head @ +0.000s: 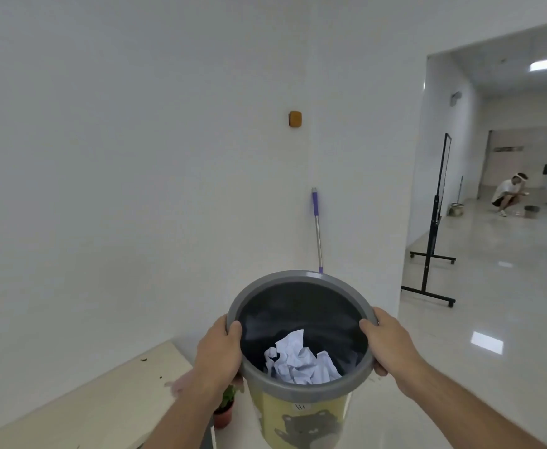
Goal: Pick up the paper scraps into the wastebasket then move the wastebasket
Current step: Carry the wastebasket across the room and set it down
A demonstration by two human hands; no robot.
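I hold the wastebasket (301, 277) up in front of me, lifted off the floor. It has a grey rim, a dark inside and a yellow wall with a bear picture. Crumpled white paper scraps (299, 359) lie at its bottom. My left hand (218, 350) grips the rim on the left side with the thumb hooked inside. On the opposite side my right hand (390, 343) clamps the rim the same way.
A low pale wooden bench (81, 403) runs along the white wall at lower left, with a small potted plant (225, 408) beside it. A purple-handled mop (316, 228) leans on the wall. A black wheeled stand (432, 234) and a crouching person (508, 196) are to the right on glossy floor.
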